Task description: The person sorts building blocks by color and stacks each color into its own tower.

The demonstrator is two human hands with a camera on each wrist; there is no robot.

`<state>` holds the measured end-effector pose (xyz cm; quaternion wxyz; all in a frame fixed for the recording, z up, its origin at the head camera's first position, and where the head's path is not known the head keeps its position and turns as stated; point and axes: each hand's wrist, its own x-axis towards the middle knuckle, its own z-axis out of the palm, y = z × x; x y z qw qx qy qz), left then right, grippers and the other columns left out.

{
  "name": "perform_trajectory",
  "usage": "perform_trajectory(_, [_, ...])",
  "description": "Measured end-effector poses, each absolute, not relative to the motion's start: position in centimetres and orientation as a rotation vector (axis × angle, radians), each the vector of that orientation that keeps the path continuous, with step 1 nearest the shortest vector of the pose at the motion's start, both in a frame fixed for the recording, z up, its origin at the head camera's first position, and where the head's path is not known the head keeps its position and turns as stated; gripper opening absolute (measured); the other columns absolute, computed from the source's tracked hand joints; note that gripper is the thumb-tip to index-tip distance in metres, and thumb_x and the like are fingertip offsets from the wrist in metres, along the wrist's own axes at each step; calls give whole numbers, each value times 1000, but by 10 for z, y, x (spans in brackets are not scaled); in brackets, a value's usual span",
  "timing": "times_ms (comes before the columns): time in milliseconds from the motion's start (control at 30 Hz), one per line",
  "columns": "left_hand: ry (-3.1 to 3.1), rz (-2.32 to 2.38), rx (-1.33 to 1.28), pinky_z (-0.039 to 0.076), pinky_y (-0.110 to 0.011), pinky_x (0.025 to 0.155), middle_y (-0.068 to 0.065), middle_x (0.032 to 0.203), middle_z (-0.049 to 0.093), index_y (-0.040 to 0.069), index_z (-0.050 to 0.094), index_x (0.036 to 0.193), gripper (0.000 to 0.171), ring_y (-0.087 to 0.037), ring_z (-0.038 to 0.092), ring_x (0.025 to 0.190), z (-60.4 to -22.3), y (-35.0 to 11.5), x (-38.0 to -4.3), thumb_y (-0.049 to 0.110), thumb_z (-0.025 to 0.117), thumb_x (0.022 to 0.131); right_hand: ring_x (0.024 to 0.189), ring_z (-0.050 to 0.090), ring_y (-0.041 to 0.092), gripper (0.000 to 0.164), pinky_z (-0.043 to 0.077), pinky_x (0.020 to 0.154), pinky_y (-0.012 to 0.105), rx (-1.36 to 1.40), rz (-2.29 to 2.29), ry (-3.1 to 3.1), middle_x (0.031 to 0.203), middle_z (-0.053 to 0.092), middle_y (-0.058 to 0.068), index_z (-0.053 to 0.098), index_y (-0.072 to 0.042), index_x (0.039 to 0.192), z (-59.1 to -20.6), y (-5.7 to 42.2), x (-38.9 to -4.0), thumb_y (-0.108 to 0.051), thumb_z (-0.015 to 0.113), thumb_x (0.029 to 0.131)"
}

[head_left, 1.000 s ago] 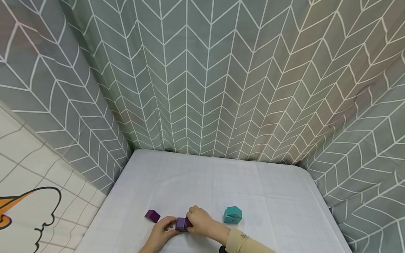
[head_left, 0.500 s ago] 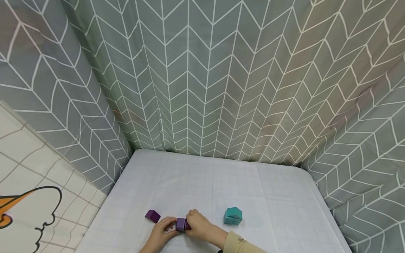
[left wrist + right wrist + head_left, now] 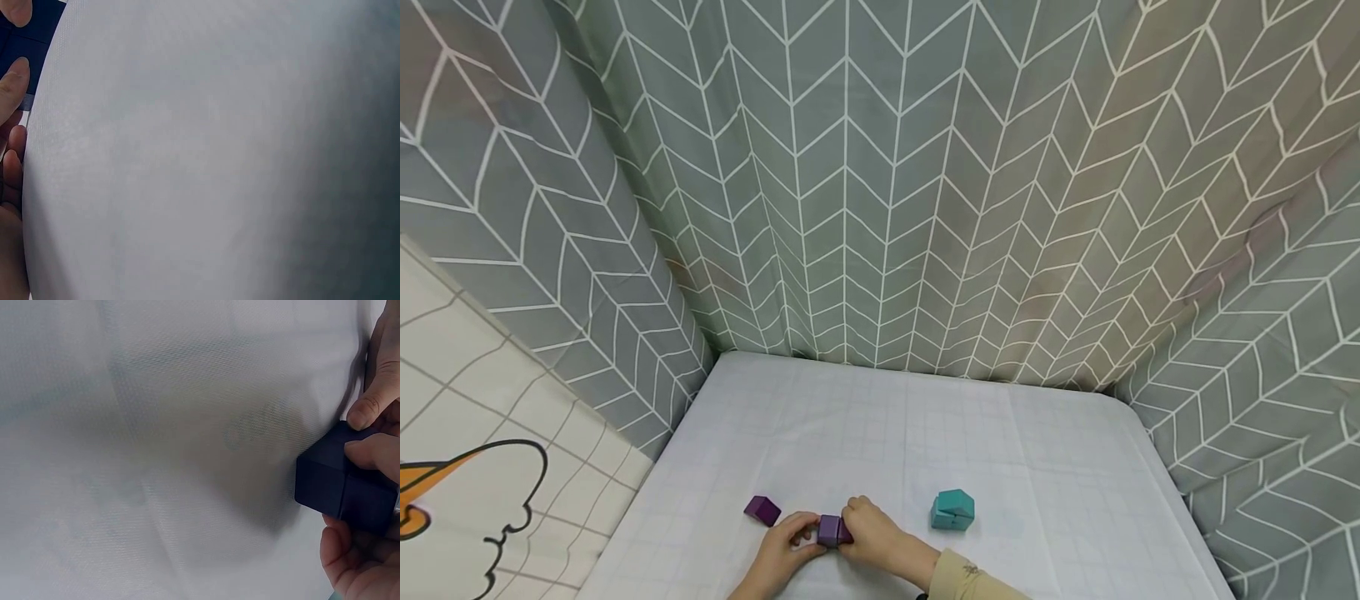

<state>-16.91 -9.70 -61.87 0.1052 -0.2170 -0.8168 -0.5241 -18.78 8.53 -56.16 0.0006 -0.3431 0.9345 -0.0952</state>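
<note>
Two purple blocks are held end to end at the front of the table in the head view. My left hand (image 3: 778, 550) pinches the left purple block (image 3: 828, 531) between thumb and fingers at its left side. Over the right purple block (image 3: 846, 532), my right hand (image 3: 876, 533) curls its fingers and covers most of it. The joined pair looks dark blue in the right wrist view, where an angled block end (image 3: 322, 472) points away from the fingers. Only part of the left hand's fingers (image 3: 12, 87) shows at the left edge of its wrist view.
A loose purple block (image 3: 763, 511) lies just beyond the left hand. To the right of the right hand stands a teal block shape (image 3: 952, 511) with visible seams. White cloth covers the table (image 3: 1037, 450), and a patterned grey curtain (image 3: 880, 208) hangs behind it.
The right hand and forearm have shifted slightly down and left. Both hands keep their hold on the purple blocks; the loose purple block and the teal shape stay put.
</note>
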Motion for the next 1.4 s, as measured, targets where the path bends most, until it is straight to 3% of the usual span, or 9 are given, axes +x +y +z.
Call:
perform_trajectory(233, [-2429, -1552, -644, 38, -22, 52, 3, 76, 57, 10, 63, 95, 37, -14, 47, 61, -644, -102, -177, 7, 77, 61, 64, 38, 3, 27, 34, 55, 14, -1061, -305, 2928, 69, 45, -7, 61, -7, 77, -566, 85, -189, -25, 76, 64])
perform_trajectory(433, [-2485, -1569, -629, 39, -18, 55, 11, 81, 56, 17, 62, 96, 34, -7, 48, 65, -642, -104, -177, 19, 75, 64, 63, 38, 2, 27, 33, 55, 14, -1083, -296, 2939, 68, 45, -7, 59, -8, 74, -568, 85, -191, -26, 76, 62])
perform_trajectory(667, [-2509, -1554, -641, 40, -18, 56, 12, 82, 56, 19, 62, 97, 34, -8, 49, 65, -643, -105, -177, 26, 74, 66, 62, 38, 3, 28, 33, 54, 14, -1109, -295, 2937, 67, 44, -7, 59, -9, 74, -569, 86, -192, -28, 76, 61])
perform_trajectory(1000, [-2501, -1523, -653, 39, -18, 55, 13, 81, 55, 18, 62, 98, 34, -6, 48, 65, -642, -105, -177, 24, 74, 66, 76, 47, 8, 65, 43, 68, 18, -1140, -386, 2835, 85, 55, 2, 59, 3, 103, -546, 91, -197, -50, 72, 66])
perform_trajectory(1400, [-2454, -1556, -667, 39, -18, 54, 9, 79, 56, 16, 62, 97, 34, -8, 47, 63, -644, -105, -177, 21, 75, 66, 87, 52, 13, 68, 44, 75, 21, -1152, -320, 2922, 97, 57, 5, 57, 0, 111, -498, 79, -220, -52, 67, 69])
